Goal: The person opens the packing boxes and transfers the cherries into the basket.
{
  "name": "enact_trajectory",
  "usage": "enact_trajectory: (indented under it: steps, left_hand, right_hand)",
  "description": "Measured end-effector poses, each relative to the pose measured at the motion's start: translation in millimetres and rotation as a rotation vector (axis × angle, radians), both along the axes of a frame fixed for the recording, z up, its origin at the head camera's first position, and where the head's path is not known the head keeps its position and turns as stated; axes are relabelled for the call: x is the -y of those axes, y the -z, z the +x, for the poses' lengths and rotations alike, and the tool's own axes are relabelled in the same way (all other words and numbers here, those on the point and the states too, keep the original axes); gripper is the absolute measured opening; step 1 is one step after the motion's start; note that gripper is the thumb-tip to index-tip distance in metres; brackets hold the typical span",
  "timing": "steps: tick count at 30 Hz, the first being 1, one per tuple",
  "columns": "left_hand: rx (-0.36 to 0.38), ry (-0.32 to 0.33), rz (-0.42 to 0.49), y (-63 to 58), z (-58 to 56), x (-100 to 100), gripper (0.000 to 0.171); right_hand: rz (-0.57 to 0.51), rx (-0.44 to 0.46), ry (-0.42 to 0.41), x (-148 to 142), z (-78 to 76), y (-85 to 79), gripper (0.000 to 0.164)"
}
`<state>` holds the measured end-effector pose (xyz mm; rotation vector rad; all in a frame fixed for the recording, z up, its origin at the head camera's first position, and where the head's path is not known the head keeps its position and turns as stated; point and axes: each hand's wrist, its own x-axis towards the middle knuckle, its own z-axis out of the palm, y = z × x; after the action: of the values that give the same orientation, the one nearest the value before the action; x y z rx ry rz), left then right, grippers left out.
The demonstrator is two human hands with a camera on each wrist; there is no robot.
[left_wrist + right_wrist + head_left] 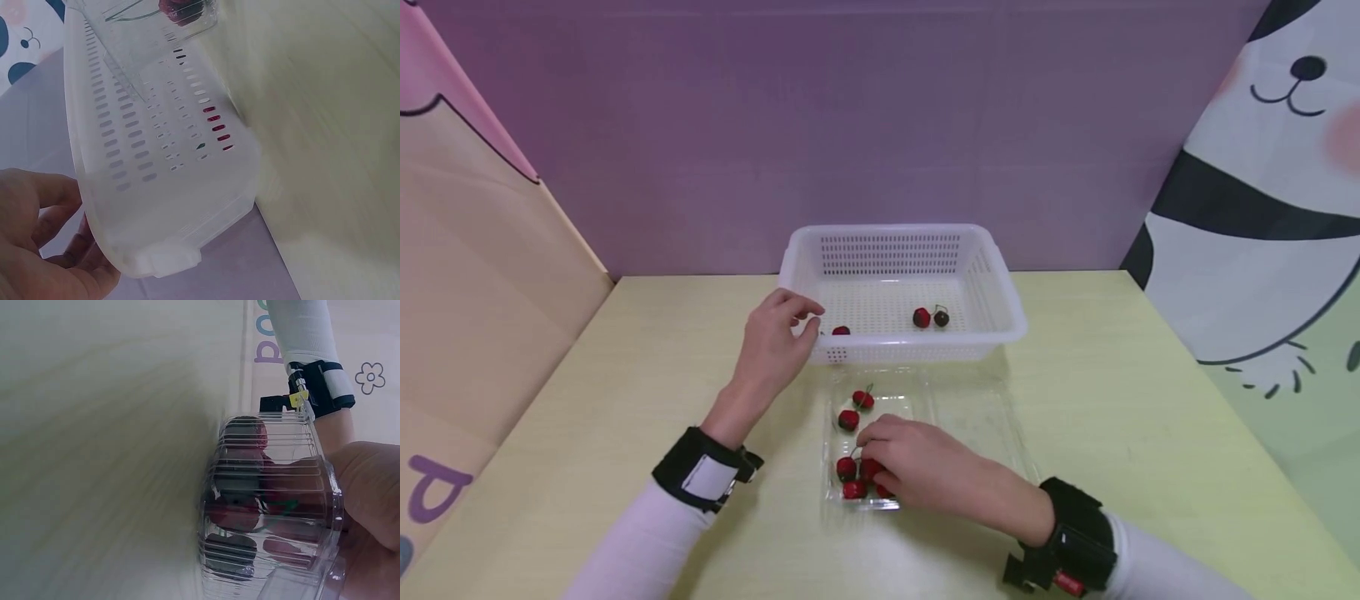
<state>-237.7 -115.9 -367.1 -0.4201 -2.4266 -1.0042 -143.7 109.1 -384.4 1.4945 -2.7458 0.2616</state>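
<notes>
head view: at a pale yellow table (pixel 1150 433), my right hand (pixel 925 462) curls down into a clear plastic container (pixel 901 407), thumb and fingers narrowed about a red cherry (pixel 871 469) at its near end. other cherries crowd against this one, a darker-sided cherry (pixel 846 469) just to its left; a stemmed cherry (pixel 862 400) and its neighbour (pixel 848 420) lie farther back. my left hand (pixel 771 342) is at the near left corner of a white slotted basket (pixel 917 342), thumb and forefinger slightly parted. in the basket, a bright cherry (pixel 922 317) and a blackish cherry (pixel 942 317) sit side by side; only the top of a third cherry (pixel 841 331) clears the near rim.

left wrist view: red shows through a row of slots, seen here alone; the rim hides my fingertips, so i cannot tell whether they hold anything.

right wrist view: through the container's ridged wall, cherries appear side-on with a green stem (pixel 284 506), the pinch itself blurred. beyond are my left arm's black strap (pixel 319 394) and white sleeve (pixel 306 328).
</notes>
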Motion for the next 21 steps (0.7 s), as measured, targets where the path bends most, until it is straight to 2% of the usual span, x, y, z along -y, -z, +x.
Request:
enact_trajectory:
  steps: [8,16,21]
  left_hand:
    - [0.008,0.008,-0.004,1.3,1.7,-0.4,0.009]
    - [0.002,0.01,-0.01,1.9,3.8,-0.5,0.009]
    - [-0.031,0.032,-0.004,1.8,5.9,-0.3,0.008]
  right_hand:
    - [-0.004,0.083,-0.002,-0.5,-1.8,-3.3,0.017]
    - [0.003,0.032,-0.043,-0.8,-2.8,-1.8,0.019]
    - [-0.028,0.045,-0.034,-1.7,-2.0,-3.5,0.02]
